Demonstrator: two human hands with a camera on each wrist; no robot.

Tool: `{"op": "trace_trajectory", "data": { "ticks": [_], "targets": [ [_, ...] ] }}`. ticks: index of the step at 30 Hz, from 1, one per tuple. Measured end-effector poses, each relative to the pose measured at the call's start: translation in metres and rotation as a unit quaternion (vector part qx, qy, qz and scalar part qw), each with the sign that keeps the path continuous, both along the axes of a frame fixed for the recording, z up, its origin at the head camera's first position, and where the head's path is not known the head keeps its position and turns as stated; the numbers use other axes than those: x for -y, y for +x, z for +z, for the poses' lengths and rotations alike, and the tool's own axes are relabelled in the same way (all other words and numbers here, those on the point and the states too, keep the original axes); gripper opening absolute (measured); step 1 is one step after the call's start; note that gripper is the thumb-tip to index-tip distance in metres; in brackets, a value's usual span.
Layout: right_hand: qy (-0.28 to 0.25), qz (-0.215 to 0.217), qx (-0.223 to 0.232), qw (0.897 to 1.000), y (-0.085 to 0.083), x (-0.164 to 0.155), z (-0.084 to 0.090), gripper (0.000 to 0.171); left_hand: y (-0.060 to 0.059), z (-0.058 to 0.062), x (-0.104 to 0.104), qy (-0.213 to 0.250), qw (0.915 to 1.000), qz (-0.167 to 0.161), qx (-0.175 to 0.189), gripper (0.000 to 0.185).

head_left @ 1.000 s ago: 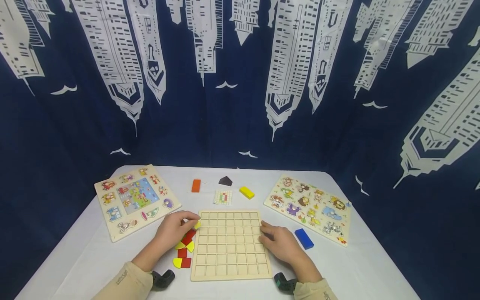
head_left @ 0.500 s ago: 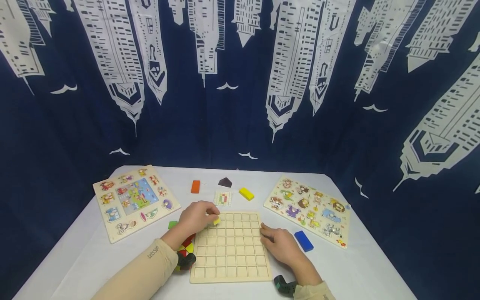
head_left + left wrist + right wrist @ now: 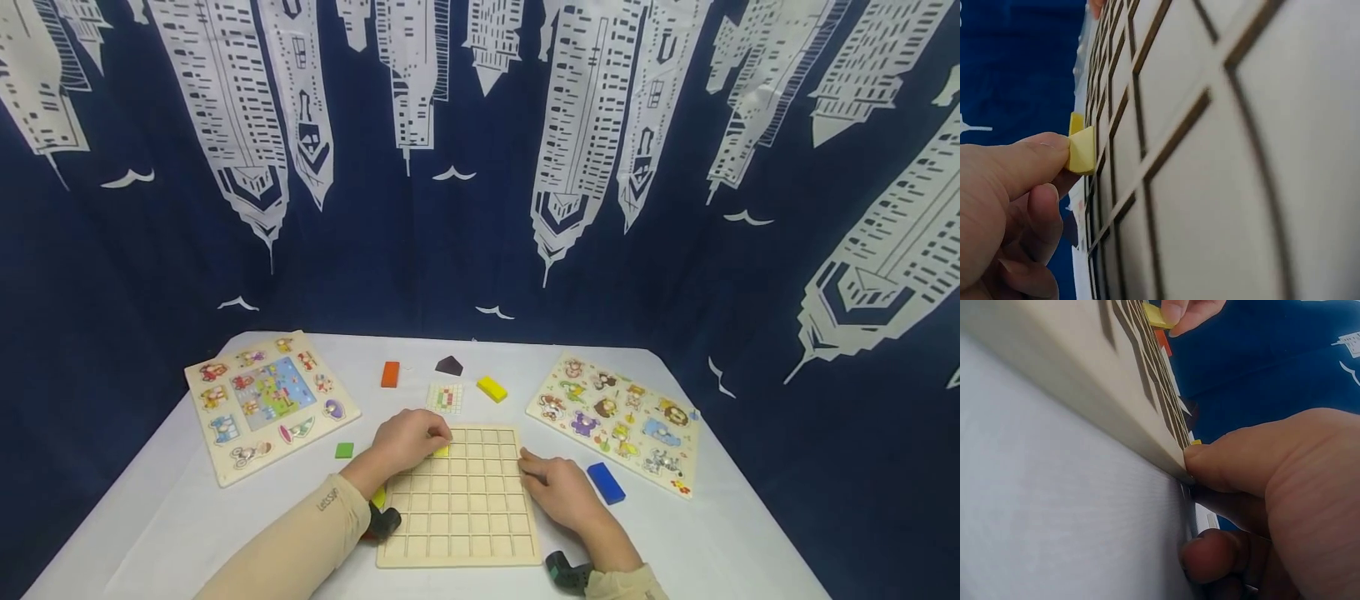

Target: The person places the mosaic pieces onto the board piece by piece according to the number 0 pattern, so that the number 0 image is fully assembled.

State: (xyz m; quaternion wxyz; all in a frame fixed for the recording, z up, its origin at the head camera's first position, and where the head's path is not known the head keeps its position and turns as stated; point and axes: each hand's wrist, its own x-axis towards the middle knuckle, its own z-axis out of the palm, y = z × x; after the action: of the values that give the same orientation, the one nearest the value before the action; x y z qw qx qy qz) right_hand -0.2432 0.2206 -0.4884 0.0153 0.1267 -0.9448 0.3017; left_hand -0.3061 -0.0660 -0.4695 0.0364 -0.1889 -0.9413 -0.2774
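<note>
My left hand (image 3: 408, 440) pinches a small yellow tile (image 3: 1082, 150) between thumb and fingers. The tile meets the grid near the far left part of the wooden grid board (image 3: 468, 502); in the left wrist view its lower edge is at the ridges. My right hand (image 3: 561, 492) holds the board's right edge, its thumb (image 3: 1222, 461) against the rim and the other fingers curled below. A yellow tile piece (image 3: 378, 497) peeks out beside the left forearm, which hides most of the tiles there. A green square tile (image 3: 344, 451) lies left of that arm.
A small pattern card (image 3: 446, 398) lies behind the board, near an orange block (image 3: 390, 374), a dark block (image 3: 449, 365) and a yellow block (image 3: 492, 388). A blue block (image 3: 606, 483) is right of my right hand. Picture puzzles (image 3: 247, 446) (image 3: 540, 408) flank the table.
My left hand has carried the yellow tile from the board's left side rightward onto its far left part. The green tile has come into sight. My right hand stays at the board's edge.
</note>
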Motion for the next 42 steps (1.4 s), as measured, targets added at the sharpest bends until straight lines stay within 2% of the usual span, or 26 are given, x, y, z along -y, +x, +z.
{"op": "trace_trajectory", "data": {
  "ticks": [3, 9, 17, 22, 24, 27, 30, 33, 38, 42],
  "targets": [
    [0.001, 0.002, 0.0, 1.0, -0.001, 0.001, -0.001, 0.034, 0.001, -0.001, 0.0, -0.003, 0.9999, -0.011, -0.003, 0.01],
    [-0.003, -0.002, 0.005, 1.0, -0.001, 0.001, -0.001, 0.034, 0.001, -0.003, -0.001, 0.0, 1.0, -0.005, -0.004, 0.008],
    [-0.006, 0.003, 0.003, 1.0, -0.001, 0.001, -0.001, 0.034, 0.005, -0.002, 0.004, -0.025, 0.9996, -0.008, -0.011, 0.007],
    [0.0, 0.002, 0.001, 1.0, -0.001, 0.001, 0.0, 0.034, 0.016, 0.009, 0.029, 0.027, 0.9994, 0.008, 0.02, 0.011],
    [0.001, 0.002, 0.002, 1.0, -0.002, 0.001, 0.0, 0.034, 0.022, 0.013, 0.046, 0.053, 0.9972, 0.033, 0.04, 0.012],
    [-0.002, 0.004, 0.004, 1.0, -0.002, 0.001, 0.0, 0.034, 0.034, 0.015, 0.076, 0.067, 0.9938, 0.077, 0.046, 0.014],
    [-0.002, 0.004, 0.005, 1.0, -0.001, 0.001, 0.001, 0.034, 0.046, 0.009, 0.103, 0.073, 0.9902, 0.111, 0.043, 0.017],
    [0.001, -0.001, -0.002, 1.0, -0.001, 0.001, 0.002, 0.033, 0.055, -0.001, 0.116, 0.093, 0.9875, 0.118, 0.047, 0.018],
    [-0.003, 0.002, -0.003, 1.0, 0.0, 0.0, 0.003, 0.033, 0.061, -0.014, 0.111, 0.106, 0.986, 0.106, 0.073, 0.018],
    [-0.005, 0.002, 0.0, 1.0, 0.0, 0.001, 0.002, 0.034, 0.065, -0.017, 0.099, 0.053, 0.9932, 0.077, 0.07, 0.022]
  ]
}}
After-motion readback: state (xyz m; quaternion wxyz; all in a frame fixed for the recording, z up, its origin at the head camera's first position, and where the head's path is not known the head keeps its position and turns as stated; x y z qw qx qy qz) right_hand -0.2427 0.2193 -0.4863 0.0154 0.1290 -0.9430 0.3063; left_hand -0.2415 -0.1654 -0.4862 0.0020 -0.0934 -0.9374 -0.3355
